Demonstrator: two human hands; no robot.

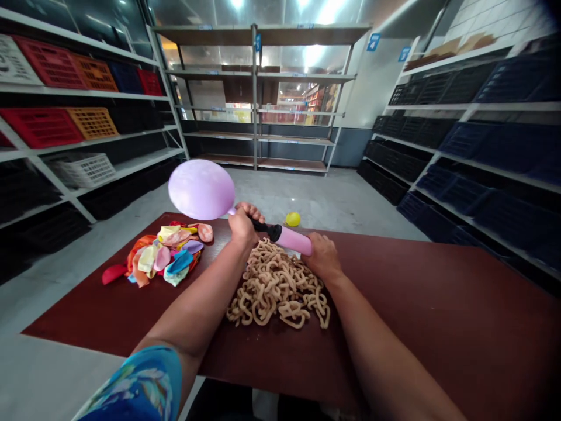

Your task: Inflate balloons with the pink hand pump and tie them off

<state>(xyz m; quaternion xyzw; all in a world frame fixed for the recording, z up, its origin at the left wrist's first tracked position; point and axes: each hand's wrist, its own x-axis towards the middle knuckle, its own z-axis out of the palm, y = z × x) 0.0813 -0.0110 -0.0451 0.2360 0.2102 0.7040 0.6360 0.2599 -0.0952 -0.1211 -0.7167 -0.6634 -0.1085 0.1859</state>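
Observation:
A purple balloon (pixel 201 189), inflated, sticks out to the left of my left hand (pixel 244 222). That hand is closed around the balloon's neck and the black nozzle end of a hand pump. The pump's pink barrel (pixel 294 240) slants down to the right, and my right hand (pixel 323 255) is wrapped round its far end. Just below the pump lies a heap of tan, curled, rope-like pieces (pixel 278 286); what they are made of I cannot tell. Left of my left forearm is a pile of limp balloons (pixel 163 257) in many colours.
Everything lies on a dark red-brown table (pixel 407 292). A small yellow balloon (pixel 293 219) shows beyond its far edge. Shelves with red crates (pixel 41 127) stand left, dark crates (pixel 491 146) fill racks at right, and a metal rack (pixel 254 82) stands at the back.

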